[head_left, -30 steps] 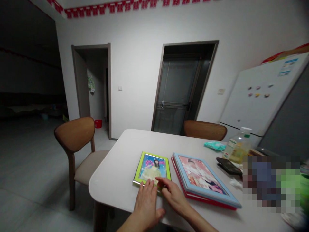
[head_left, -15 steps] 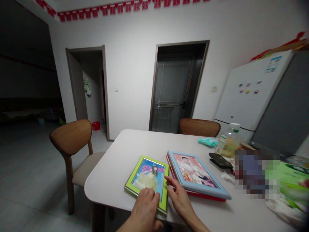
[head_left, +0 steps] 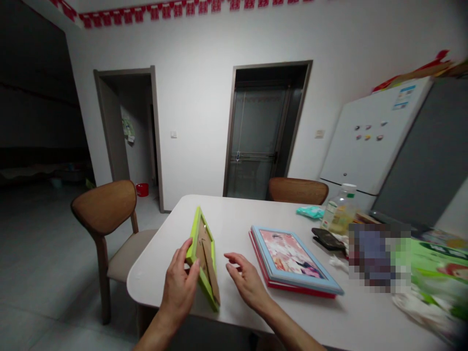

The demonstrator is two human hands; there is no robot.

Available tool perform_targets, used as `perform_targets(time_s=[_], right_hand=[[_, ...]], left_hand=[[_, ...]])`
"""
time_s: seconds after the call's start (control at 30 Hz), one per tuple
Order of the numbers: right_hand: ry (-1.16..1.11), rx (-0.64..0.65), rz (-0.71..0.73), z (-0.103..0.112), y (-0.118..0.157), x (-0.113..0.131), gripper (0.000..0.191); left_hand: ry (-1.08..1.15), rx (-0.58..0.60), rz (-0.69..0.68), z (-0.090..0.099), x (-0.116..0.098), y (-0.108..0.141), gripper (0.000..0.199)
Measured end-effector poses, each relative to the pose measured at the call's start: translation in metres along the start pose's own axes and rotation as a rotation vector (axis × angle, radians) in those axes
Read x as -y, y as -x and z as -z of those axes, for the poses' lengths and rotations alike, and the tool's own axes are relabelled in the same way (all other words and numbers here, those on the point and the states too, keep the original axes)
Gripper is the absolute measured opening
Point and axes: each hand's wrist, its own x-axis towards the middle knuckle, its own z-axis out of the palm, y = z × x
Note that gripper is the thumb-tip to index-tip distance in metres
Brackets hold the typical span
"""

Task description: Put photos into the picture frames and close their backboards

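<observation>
A lime-green picture frame (head_left: pixel 214 303) stands on its edge near the table's front, tilted, with its brown backing board and stand facing right. My left hand (head_left: pixel 180 278) grips its left side, thumb toward the back and fingers over the front. To the right of the frame, my right hand (head_left: pixel 245 279) hovers with its fingers apart and curved, touching nothing. Beyond it lies a light blue picture frame (head_left: pixel 298 253) with a pink photo, stacked on something red-edged (head_left: pixel 303 291).
Behind the stack are a teal packet (head_left: pixel 310 212), a bottle of yellowish liquid (head_left: pixel 340 212) and a black wallet-like item (head_left: pixel 328 240). Green packaging (head_left: pixel 431 265) lies at the right. Wooden chairs stand at the left (head_left: pixel 104 207) and far side (head_left: pixel 299 191) of the white table (head_left: pixel 161 273).
The green frame has been lifted from lying face up to standing on edge, its back now showing. My left hand moved left with it; my right hand came off its right edge.
</observation>
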Motion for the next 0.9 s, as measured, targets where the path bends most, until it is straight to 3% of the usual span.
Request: perform_targets(time_s=[0.17,0.3,0.47,0.7,0.9], right_hand=[[0.102,0.129,0.024,-0.021,-0.003,-0.005,0.029],[0.240,0.233,0.093,-0.024,0.002,-0.002,0.026],[0.321,0.307,0.065,-0.024,0.005,0.000,0.029],[0.258,0.469,0.044,-0.020,0.001,-0.004,0.035],[0.338,0.510,0.226,-0.025,0.002,-0.006,0.018]], left_hand=[[0.130,0.023,0.285,0.011,0.039,0.020,0.049],[0.071,0.072,0.351,0.008,0.062,0.037,0.051],[-0.165,0.116,0.234,0.002,0.078,0.053,0.049],[-0.559,0.144,-0.115,-0.008,0.111,0.070,0.042],[-0.609,0.229,-0.256,-0.006,0.102,0.069,0.036]])
